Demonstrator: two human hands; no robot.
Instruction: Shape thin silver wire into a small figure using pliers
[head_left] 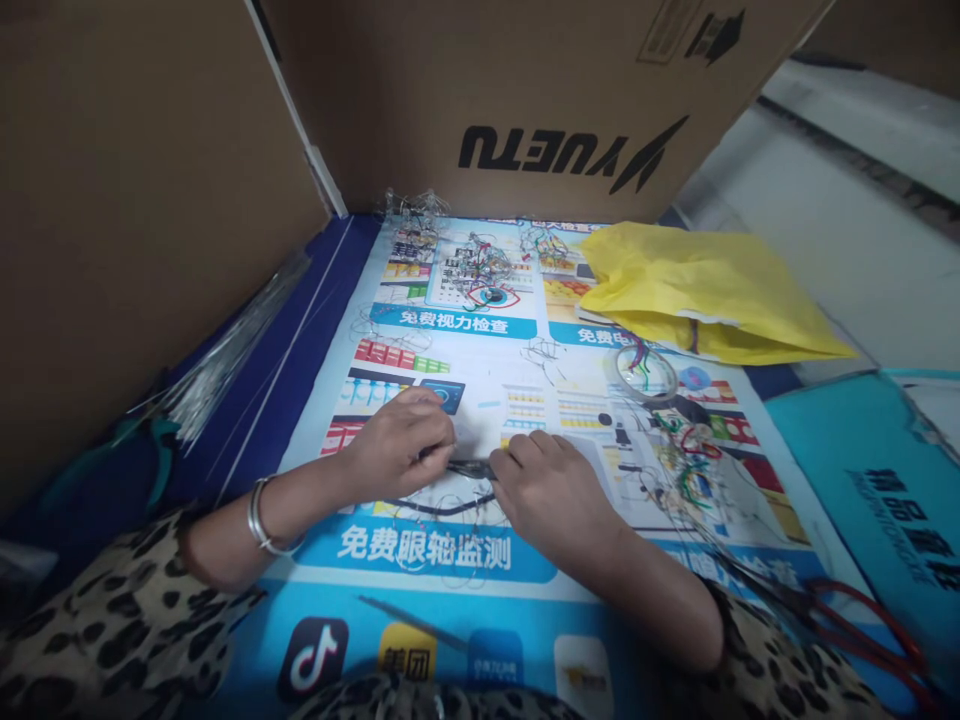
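Note:
Over the middle of a printed sheet [487,375], a thin dark strand [471,468] spans the short gap between my two hands. My left hand [409,440] is closed on one end, its fingers curled in. The other end is pinched in my right hand [544,485], whose knuckles face up. Below the strand, a dark curved cord [442,508] and fine wire loops lie on the sheet. What sits inside the fingers is too small to make out fully.
Cardboard [525,80] stands at the back and left. A yellow bag [690,290], tape roll [646,373], tangled coloured wires [694,455] and red-handled scissors [862,630] are at the right. Wire bundle [217,375] and teal-handled pliers [161,460] lie left.

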